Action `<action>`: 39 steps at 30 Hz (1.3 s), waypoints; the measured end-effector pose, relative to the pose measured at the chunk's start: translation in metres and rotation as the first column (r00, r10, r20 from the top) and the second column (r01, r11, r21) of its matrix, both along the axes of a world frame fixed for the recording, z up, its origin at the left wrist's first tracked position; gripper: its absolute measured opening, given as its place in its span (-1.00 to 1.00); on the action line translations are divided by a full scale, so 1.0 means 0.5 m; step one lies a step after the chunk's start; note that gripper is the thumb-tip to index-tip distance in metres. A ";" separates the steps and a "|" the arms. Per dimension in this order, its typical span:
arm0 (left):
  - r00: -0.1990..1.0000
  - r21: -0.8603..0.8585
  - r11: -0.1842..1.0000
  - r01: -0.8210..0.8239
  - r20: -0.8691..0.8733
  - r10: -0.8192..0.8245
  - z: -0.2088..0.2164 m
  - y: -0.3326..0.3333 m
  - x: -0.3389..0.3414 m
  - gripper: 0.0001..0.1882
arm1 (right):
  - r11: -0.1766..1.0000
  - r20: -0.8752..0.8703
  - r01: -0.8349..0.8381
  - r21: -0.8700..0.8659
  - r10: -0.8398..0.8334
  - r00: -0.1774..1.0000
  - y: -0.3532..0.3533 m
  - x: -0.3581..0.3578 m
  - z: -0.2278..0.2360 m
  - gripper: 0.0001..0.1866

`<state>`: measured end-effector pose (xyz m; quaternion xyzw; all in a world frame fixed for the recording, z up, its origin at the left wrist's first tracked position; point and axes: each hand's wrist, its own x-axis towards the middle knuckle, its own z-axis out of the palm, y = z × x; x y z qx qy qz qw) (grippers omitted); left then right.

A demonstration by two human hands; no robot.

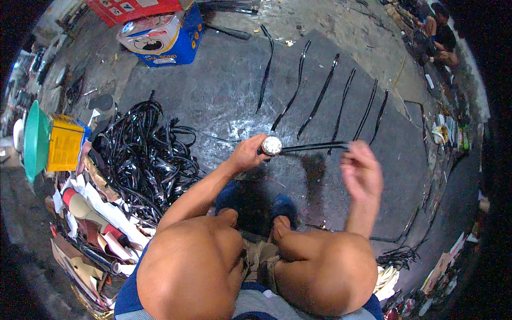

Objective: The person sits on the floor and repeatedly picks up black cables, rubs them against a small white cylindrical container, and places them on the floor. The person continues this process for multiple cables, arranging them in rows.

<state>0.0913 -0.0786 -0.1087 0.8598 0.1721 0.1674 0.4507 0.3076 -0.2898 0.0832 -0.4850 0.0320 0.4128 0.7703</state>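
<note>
My left hand (247,153) is closed round a small object with a round, whitish, speckled top (272,145); its exact kind I cannot make out. From beside this top a thin black strip (312,147) stretches right, nearly level, to my right hand (361,172). The fingers of that hand are bent and somewhat blurred, pinching the strip's far end. Beyond my hands, several similar black strips (319,98) lie apart in a slanting row on a dark mat (213,69). To the left is a big tangled heap of shiny black strips (146,160).
A blue box (178,50) and a red box (125,12) stand at the far left. Nearer are a yellow tin (64,144) with a green lid-like disc (35,141) and scrap sheets (101,213). Another person (441,40) sits far right. My knees flank the lower middle.
</note>
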 end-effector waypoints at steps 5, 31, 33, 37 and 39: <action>0.992 -0.034 0.999 0.027 -0.123 -0.031 0.000 0.016 -0.007 -0.38 | 0.947 0.055 0.164 0.275 -0.186 0.981 -0.120 0.080 0.200 -0.55; 0.954 0.375 0.920 -0.111 -0.218 0.204 -0.028 0.127 -0.123 -0.86 | 0.369 0.480 0.888 -0.276 -0.747 0.459 -0.488 0.413 -0.342 -0.83; 0.945 0.227 0.953 -0.200 -0.210 0.249 -0.018 0.140 -0.130 -0.88 | 0.390 0.449 0.704 -0.594 -0.566 0.692 -0.404 0.302 -0.415 -0.88; 0.931 -0.109 0.949 -0.295 -0.259 0.259 -0.015 0.133 -0.118 -0.88 | 0.749 0.655 0.271 -0.605 0.275 0.704 -0.100 0.030 -0.427 -0.47; 0.874 -0.385 0.828 -0.409 -0.426 0.233 0.004 0.112 -0.092 -0.87 | 0.817 0.601 -0.091 -0.570 0.490 0.632 0.026 -0.094 -0.346 -0.20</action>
